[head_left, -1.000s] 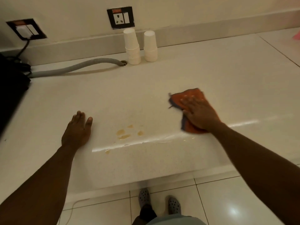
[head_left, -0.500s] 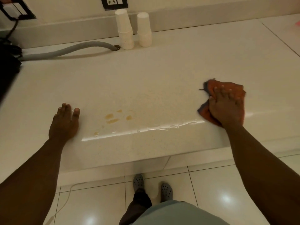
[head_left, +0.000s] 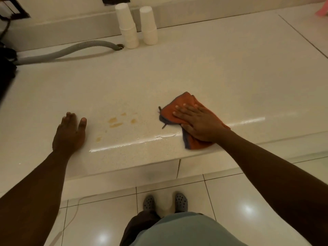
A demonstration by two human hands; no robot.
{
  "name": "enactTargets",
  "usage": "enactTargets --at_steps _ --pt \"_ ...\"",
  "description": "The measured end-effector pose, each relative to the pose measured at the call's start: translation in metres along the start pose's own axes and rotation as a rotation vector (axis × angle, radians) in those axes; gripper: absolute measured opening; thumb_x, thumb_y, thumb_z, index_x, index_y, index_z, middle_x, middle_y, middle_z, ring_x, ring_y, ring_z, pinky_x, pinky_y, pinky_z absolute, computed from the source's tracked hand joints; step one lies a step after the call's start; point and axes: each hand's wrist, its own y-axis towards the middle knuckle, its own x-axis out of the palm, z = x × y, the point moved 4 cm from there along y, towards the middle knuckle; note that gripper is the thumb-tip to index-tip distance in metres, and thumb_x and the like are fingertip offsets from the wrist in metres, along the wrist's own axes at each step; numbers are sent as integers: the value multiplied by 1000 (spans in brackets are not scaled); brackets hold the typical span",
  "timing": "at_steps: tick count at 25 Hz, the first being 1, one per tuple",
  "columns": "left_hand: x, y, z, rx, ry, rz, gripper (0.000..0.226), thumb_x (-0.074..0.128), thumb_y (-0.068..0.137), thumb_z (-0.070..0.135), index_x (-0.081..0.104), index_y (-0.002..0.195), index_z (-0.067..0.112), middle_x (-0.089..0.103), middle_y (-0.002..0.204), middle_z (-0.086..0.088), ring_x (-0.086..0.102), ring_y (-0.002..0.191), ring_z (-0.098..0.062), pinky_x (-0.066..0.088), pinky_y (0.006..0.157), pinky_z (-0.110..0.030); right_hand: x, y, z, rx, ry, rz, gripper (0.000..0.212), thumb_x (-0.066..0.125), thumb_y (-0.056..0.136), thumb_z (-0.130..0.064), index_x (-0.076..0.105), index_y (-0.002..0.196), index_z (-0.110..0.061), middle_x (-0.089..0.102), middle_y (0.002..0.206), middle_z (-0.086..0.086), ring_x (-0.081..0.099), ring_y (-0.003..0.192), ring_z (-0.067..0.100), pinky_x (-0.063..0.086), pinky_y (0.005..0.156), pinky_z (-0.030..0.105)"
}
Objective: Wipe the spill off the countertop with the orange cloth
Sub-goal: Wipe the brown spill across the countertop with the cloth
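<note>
Two hands logged on the pale speckled stone countertop (head_left: 204, 71). My left hand (head_left: 70, 134) lies flat and released, holding nothing, left of the amber liquid spill (head_left: 117, 122). My right hand (head_left: 198, 125), palm down with fingers spread, presses the crumpled orange cloth (head_left: 184, 105) just right of the spill, not touching it. To wipe well, I judge: slide leftward under even pressure, covering every droplet. Beyond the spill: two stacks of white paper cups (head_left: 138, 27).
</note>
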Motion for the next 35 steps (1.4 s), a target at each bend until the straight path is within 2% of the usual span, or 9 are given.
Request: enactTargets --at_steps 2,5,9,12,15,21,27,30,35 --pt "-1 0 -1 21 -5 -8 83 9 90 68 16 152 13 14 162 -11 17 146 -34 17 118 -50 -13 -17 35 93 46 103 56 22 99 -49 26 152 -31 25 161 -3 18 149 18 13 121 42" --pt "-4 -8 2 59 13 22 76 15 95 60 18 151 8 16 161 -14 19 146 -34 18 118 -47 -28 -44 97 453 4 261 57 30 96 -36 39 148 -14 41 153 16 36 141 35 23 117 48" --pt "-8 -16 8 46 -13 -13 76 14 95 60 13 153 12 10 163 -6 12 149 -25 11 121 -40 -23 -66 111 960 25 274 56 27 101 -41 25 153 -22 25 161 12 22 146 37 6 118 59" --pt "-8 -18 8 48 -30 -20 78 9 94 62 10 154 13 6 164 -3 7 150 -20 6 121 -37 -20 -51 77 1123 147 236 59 21 99 -44 16 155 -24 13 164 10 8 149 38 -1 115 67" --pt "-7 -19 6 67 -56 -5 80 6 92 65 11 154 14 6 164 -3 5 150 -19 5 121 -36 -14 -12 14 1068 129 263 59 23 98 -41 19 154 -23 17 163 11 12 148 39 1 114 69" --pt "-8 -20 6 95 -66 18 85 3 90 68 12 154 12 8 164 -5 7 150 -20 5 120 -35 3 95 -129 644 82 123 58 18 100 -45 10 156 -28 9 165 3 6 150 34 2 118 61" --pt "-6 -18 4 106 -29 35 88 1 89 69 13 153 11 9 163 -6 8 150 -21 7 121 -37 19 63 -163 212 31 45 59 12 98 -53 8 155 -35 5 165 -8 1 152 18 2 122 47" --pt "-5 -17 4 106 -20 36 87 2 90 68 13 153 11 9 163 -6 8 150 -21 7 121 -37 14 20 -100 289 5 102 60 10 98 -52 15 155 -34 14 164 -6 11 151 17 11 122 48" --pt "-5 -19 5 107 2 33 84 5 91 66 13 153 10 9 163 -6 8 150 -21 8 120 -37 -11 -60 35 730 26 247 51 30 103 -35 29 152 -24 28 161 7 24 147 30 16 119 55"
